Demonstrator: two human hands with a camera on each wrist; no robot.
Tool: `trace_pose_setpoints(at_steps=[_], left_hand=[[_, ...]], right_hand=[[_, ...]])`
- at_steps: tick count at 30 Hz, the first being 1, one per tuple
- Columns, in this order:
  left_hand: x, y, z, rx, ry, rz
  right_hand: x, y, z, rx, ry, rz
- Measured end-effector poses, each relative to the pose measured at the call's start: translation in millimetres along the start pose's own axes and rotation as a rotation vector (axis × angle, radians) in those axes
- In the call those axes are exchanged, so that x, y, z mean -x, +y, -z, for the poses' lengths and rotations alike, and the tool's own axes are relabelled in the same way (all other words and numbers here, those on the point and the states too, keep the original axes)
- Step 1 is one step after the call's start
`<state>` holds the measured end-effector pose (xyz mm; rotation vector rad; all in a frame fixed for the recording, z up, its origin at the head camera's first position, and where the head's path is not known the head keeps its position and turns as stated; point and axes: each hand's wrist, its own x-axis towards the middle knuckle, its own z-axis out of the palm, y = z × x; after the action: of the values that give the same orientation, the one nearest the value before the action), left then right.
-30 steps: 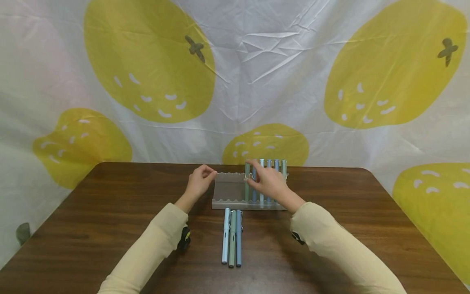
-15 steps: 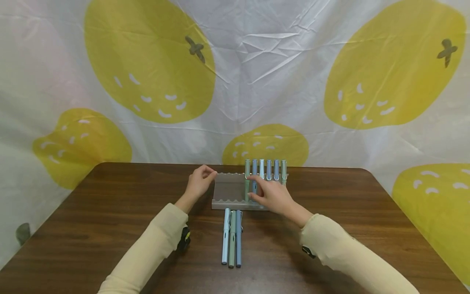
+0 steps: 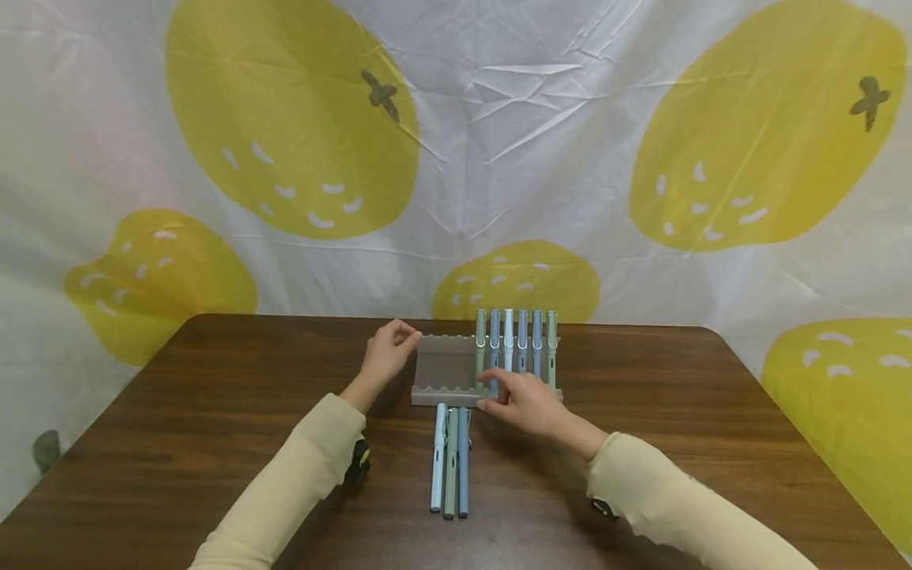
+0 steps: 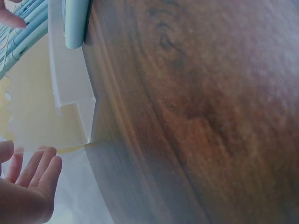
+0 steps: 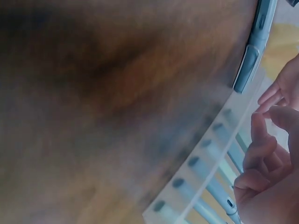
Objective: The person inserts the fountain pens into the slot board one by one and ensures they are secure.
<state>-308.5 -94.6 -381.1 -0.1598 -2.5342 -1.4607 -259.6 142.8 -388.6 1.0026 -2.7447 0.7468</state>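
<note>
A clear pen rack [image 3: 443, 370] with scalloped edges stands toward the back of the table. Several capped pens in green and blue, including one pale blue pen [image 3: 508, 332], lean side by side in its right part. My left hand [image 3: 385, 352] pinches the rack's back left corner between thumb and index finger. In front of the rack, my right hand [image 3: 530, 402] holds nothing; its thumb and index finger are apart, overlapping the lower ends of the racked pens. Three more pens lie on the table before the rack: light blue [image 3: 438, 459], green [image 3: 451, 463] and darker blue [image 3: 464, 463].
The dark wooden table [image 3: 285, 364] extends to both sides of the rack. Behind it hangs a white cloth [image 3: 492, 190] with big yellow fruit prints. A dark device [image 3: 359, 463] is strapped at the left wrist, another [image 3: 604, 508] at the right.
My right hand has moved down and slightly right, away from the green pen at the row's left end, uncovering the pens' caps. The left hand, rack and loose pens stay in place.
</note>
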Motion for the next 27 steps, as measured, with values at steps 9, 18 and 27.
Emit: trace_pose_setpoints(at_steps=[9, 18, 27], left_hand=[[-0.2, -0.3, -0.7, 0.001, -0.001, 0.002], [-0.5, -0.3, -0.5, -0.004, 0.006, 0.003], [0.4, -0.5, -0.2, -0.001, 0.003, 0.001]], right_hand=[[3.7, -3, -14, -0.139, -0.121, -0.009], [1.2, -11, -20, -0.142, -0.127, -0.044], [3.1, -15, -23, -0.08, -0.168, -0.093]])
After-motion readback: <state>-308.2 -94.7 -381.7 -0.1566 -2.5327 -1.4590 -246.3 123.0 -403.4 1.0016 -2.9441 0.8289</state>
